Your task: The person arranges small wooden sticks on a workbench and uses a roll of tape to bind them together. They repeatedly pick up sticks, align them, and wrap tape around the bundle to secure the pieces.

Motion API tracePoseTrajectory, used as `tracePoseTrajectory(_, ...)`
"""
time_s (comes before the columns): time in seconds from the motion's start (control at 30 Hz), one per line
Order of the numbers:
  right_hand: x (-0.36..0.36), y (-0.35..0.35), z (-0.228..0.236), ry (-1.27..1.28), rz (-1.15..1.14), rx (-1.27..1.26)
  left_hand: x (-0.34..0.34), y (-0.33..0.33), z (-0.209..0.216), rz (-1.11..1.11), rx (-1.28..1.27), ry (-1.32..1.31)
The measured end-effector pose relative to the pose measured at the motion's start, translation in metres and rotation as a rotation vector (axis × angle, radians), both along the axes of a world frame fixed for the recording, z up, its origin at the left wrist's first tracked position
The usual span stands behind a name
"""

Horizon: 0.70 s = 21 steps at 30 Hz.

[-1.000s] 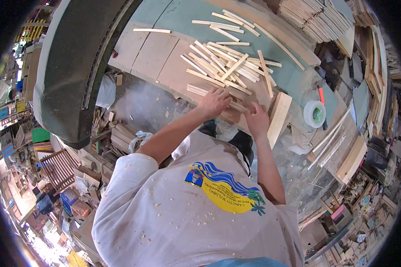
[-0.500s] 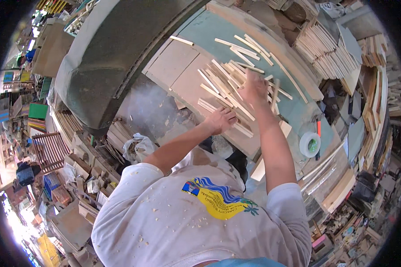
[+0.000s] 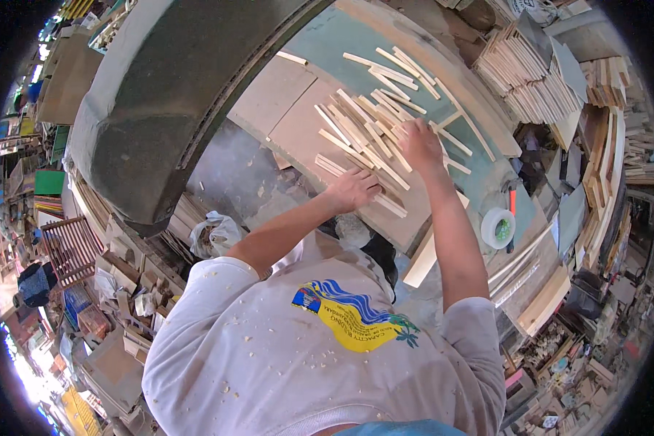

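Note:
A loose heap of pale wooden strips (image 3: pixel 356 134) lies on the work table (image 3: pixel 298 102). My left hand (image 3: pixel 354 190) is curled over a few parallel wooden strips (image 3: pixel 330 166) at the heap's near edge; their ends show on both sides of it. At the right side of the heap, my right hand (image 3: pixel 421 147) has its fingers bent down onto the strips, seemingly pinching one. Its fingertips are partly hidden. Beyond it more strips (image 3: pixel 418 69) are scattered on the green part of the table.
A big dark machine housing (image 3: pixel 174 94) arches over the left. A tape roll (image 3: pixel 498 228) sits right of my right forearm, beside a red-handled tool (image 3: pixel 512 203). Stacked thin boards (image 3: pixel 519 69) stand at the far right. A white plastic bag (image 3: pixel 216 234) lies below the machine.
My right hand has come down slightly onto the heap, and a strip near it now lies at another angle. My left hand stays on its strips. The view has shifted a little.

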State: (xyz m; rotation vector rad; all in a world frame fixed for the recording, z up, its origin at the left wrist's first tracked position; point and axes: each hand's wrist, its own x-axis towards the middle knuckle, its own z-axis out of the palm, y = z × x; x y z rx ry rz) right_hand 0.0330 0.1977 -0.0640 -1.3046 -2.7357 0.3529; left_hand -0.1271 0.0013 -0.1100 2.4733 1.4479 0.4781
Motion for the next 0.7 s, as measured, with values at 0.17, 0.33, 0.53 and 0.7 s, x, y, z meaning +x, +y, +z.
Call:
tracePoseTrajectory(0.17,0.012,0.034,-0.014,0.034,-0.313,-0.04,-0.002,0.0,0.01,0.0,0.001,0.0)
tracePoseTrajectory(0.33,0.043,0.046,-0.007,0.248,-0.257,0.277,-0.001,0.001,0.006,0.0,0.038,-0.007)
tracePoseTrajectory(0.53,0.017,0.009,-0.003,0.071,-0.257,0.019,-0.002,0.001,0.006,-0.018,0.026,0.012)
tracePoseTrajectory(0.7,0.001,-0.051,-0.042,-0.013,-0.096,0.068,-0.002,0.002,0.008,-0.014,0.03,-0.008)
